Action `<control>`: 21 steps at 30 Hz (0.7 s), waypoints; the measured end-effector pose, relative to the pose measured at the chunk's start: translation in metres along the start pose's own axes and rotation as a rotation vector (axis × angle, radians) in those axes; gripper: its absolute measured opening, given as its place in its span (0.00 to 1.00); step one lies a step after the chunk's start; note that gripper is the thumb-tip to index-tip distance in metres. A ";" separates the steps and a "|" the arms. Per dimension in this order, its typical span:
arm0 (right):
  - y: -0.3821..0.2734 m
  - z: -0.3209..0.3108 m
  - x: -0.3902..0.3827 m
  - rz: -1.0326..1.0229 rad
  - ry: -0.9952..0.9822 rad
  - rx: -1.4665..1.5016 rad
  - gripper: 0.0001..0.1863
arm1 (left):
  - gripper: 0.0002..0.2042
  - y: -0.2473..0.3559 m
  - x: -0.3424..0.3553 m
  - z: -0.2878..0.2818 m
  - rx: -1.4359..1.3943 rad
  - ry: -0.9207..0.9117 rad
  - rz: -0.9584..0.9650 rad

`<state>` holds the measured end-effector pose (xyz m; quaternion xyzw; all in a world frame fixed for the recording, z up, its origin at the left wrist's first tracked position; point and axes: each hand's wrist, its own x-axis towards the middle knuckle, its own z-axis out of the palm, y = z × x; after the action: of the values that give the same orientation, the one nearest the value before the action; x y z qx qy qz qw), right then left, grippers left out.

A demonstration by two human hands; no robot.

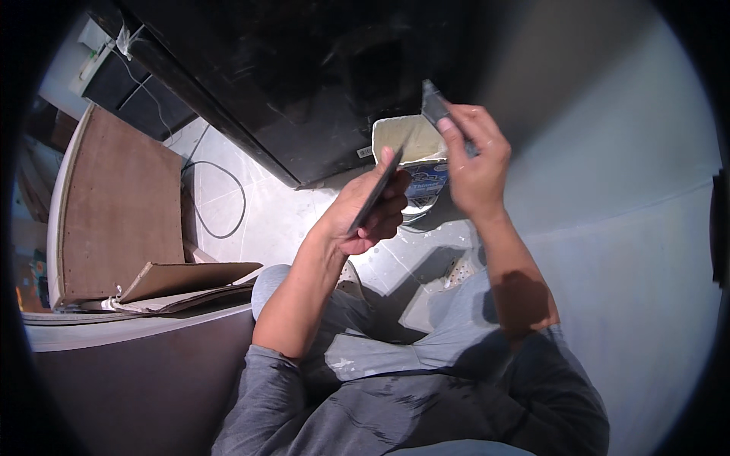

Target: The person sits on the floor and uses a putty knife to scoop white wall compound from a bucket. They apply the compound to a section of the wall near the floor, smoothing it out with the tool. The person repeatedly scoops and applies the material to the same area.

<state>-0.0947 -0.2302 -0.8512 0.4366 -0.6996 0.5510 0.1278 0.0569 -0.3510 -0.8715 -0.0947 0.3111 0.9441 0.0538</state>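
An open, squarish container (pixel 427 185) with a blue printed front sits low ahead of the person, beyond the knees. Its inner wall is cream-coloured and its rim is smeared; how much it holds is hard to tell, since the hands partly block the view.

Around it spreads a pale tiled floor (pixel 262 201) with a looped dark cable (pixel 242 199). A large glossy black panel (pixel 304 68) rises ahead, a smooth grey wall (pixel 623 197) stands on the right, and on the left are a brown wooden board (pixel 125 205) and folded cardboard (pixel 182 283).

The hands are apart, each closed on a tool. The left hand (pixel 372 209) grips a dark flat blade (pixel 371 199), held in front of the container; its long axis slants up and to the right, its blurred tip toward the opening. The right hand (pixel 479 159) holds a dark scraper (pixel 439 109) just beside the container's right rim, its long axis slanting up and left, its far end pointing away from the person.
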 end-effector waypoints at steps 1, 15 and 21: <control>0.006 -0.005 0.003 0.196 0.023 0.271 0.11 | 0.26 0.001 -0.002 0.000 -0.021 -0.002 0.030; 0.038 -0.020 -0.008 0.706 -0.760 1.263 0.29 | 0.18 -0.012 -0.001 0.020 -0.195 0.119 0.177; 0.038 -0.032 -0.004 0.796 -0.553 1.071 0.24 | 0.18 0.021 -0.014 0.011 0.123 0.278 0.494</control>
<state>-0.1309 -0.1997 -0.8673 0.2750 -0.4462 0.6924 -0.4959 0.0660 -0.3619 -0.8477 -0.1412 0.3856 0.8860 -0.2152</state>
